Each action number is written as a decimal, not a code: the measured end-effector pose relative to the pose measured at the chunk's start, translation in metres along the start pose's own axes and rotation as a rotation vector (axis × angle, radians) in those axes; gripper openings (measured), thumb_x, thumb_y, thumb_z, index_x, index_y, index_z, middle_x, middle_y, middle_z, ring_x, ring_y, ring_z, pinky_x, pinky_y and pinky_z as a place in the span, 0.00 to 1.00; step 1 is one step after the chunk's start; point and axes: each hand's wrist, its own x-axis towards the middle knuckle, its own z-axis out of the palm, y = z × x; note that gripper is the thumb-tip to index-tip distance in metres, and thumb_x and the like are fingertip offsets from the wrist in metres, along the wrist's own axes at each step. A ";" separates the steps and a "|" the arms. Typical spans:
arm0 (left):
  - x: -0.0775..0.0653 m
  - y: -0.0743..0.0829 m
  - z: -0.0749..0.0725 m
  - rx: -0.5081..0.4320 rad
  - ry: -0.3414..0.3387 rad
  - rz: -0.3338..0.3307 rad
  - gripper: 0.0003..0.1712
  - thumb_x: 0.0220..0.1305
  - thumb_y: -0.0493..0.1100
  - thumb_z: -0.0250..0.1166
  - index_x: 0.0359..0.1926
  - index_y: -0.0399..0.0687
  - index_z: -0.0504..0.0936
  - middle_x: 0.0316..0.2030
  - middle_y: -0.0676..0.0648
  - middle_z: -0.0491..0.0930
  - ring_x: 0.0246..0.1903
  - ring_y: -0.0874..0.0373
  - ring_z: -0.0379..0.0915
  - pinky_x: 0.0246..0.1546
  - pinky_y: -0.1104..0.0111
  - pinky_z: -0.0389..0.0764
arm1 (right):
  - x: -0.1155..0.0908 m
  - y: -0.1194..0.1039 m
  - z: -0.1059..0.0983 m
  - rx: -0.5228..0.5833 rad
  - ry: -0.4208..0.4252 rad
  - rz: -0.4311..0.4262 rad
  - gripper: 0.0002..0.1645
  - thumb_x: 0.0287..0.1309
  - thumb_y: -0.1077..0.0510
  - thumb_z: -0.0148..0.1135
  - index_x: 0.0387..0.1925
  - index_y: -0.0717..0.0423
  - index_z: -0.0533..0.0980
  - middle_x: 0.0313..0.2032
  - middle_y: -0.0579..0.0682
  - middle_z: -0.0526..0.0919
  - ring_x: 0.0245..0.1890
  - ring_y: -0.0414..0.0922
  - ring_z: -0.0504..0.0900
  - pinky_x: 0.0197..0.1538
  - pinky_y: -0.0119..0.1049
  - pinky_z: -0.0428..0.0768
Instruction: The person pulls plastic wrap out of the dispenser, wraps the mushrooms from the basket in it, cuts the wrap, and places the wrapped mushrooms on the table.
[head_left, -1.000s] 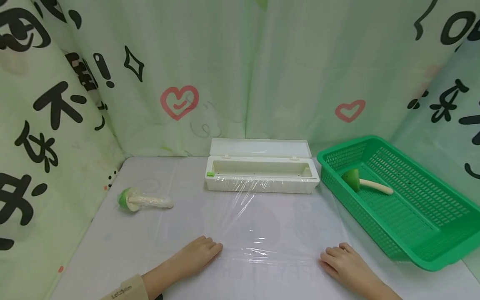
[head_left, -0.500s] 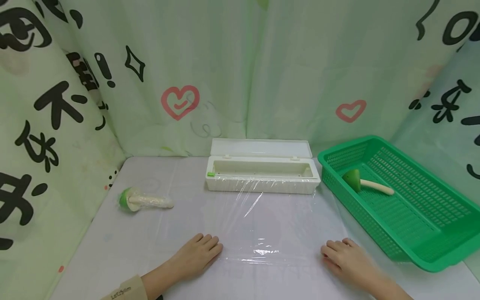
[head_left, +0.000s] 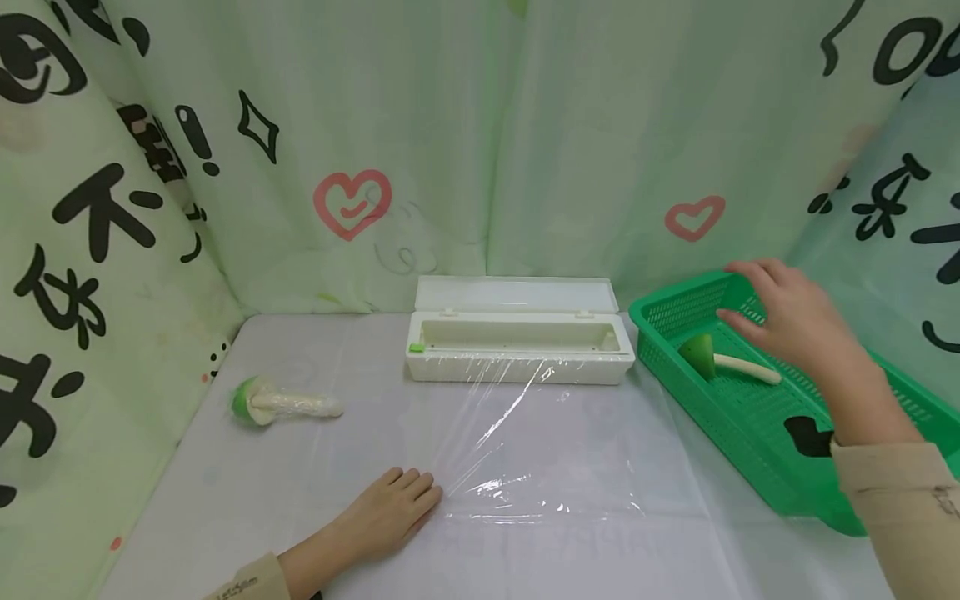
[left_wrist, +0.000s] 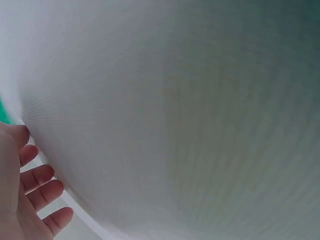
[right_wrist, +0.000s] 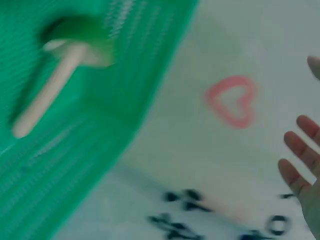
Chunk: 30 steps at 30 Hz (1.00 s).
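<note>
My left hand [head_left: 390, 515] rests low on the white table and pinches the near left corner of a sheet of cling film [head_left: 517, 442]. Creases in the film run from that hand to the white cling film dispenser [head_left: 517, 370], whose lid stands up. Over the green basket [head_left: 705, 429], my right hand [head_left: 798, 321] hovers with fingers spread and nothing in them. Below it lies a mushroom-shaped thing [head_left: 701, 358] with a green cap and a pale stem, seen blurred in the right wrist view. A similar mushroom-shaped thing [head_left: 288, 404], wrapped in film, lies at left.
Pale green curtains [head_left: 450, 150] with black lettering and red hearts close in the back and both sides. The dispenser stands close to the back curtain, with the basket just to its right. A small green piece [head_left: 416, 347] sits on the dispenser's front left edge.
My right hand has left the film's near right corner and moved up and right over the basket. That side of the film now lies slack and wrinkled. The left hand stays put.
</note>
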 end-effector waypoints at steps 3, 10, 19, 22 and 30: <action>0.000 0.000 0.001 0.001 -0.012 0.002 0.09 0.61 0.47 0.56 0.40 0.51 0.71 0.32 0.55 0.67 0.30 0.61 0.62 0.34 0.70 0.66 | 0.004 0.032 0.030 -0.006 -0.170 0.016 0.41 0.50 0.50 0.65 0.61 0.58 0.58 0.56 0.68 0.61 0.49 0.67 0.64 0.43 0.64 0.64; 0.002 0.001 0.001 -0.008 -0.039 0.015 0.09 0.63 0.47 0.52 0.41 0.51 0.71 0.33 0.55 0.66 0.31 0.61 0.62 0.35 0.70 0.66 | -0.006 0.064 0.084 0.113 -0.473 0.098 0.53 0.42 0.43 0.69 0.63 0.57 0.51 0.58 0.71 0.56 0.54 0.72 0.57 0.49 0.70 0.54; 0.002 0.000 -0.001 0.016 -0.032 0.015 0.10 0.62 0.48 0.55 0.42 0.51 0.72 0.33 0.54 0.67 0.32 0.61 0.63 0.36 0.70 0.66 | -0.003 0.071 0.100 0.060 -0.536 0.083 0.54 0.41 0.49 0.71 0.63 0.60 0.49 0.56 0.72 0.57 0.52 0.74 0.60 0.47 0.71 0.57; 0.002 0.001 -0.001 0.010 -0.033 0.013 0.10 0.61 0.48 0.56 0.42 0.51 0.72 0.33 0.54 0.67 0.31 0.61 0.63 0.35 0.70 0.66 | -0.004 0.074 0.104 0.043 -0.558 0.106 0.57 0.41 0.48 0.71 0.63 0.62 0.47 0.57 0.74 0.56 0.51 0.76 0.60 0.48 0.71 0.57; 0.000 0.000 -0.002 0.008 -0.023 0.010 0.10 0.61 0.47 0.56 0.42 0.51 0.72 0.33 0.54 0.67 0.31 0.61 0.62 0.35 0.70 0.66 | -0.001 0.075 0.109 0.034 -0.574 0.119 0.51 0.48 0.48 0.66 0.62 0.65 0.47 0.55 0.75 0.56 0.49 0.76 0.63 0.47 0.68 0.60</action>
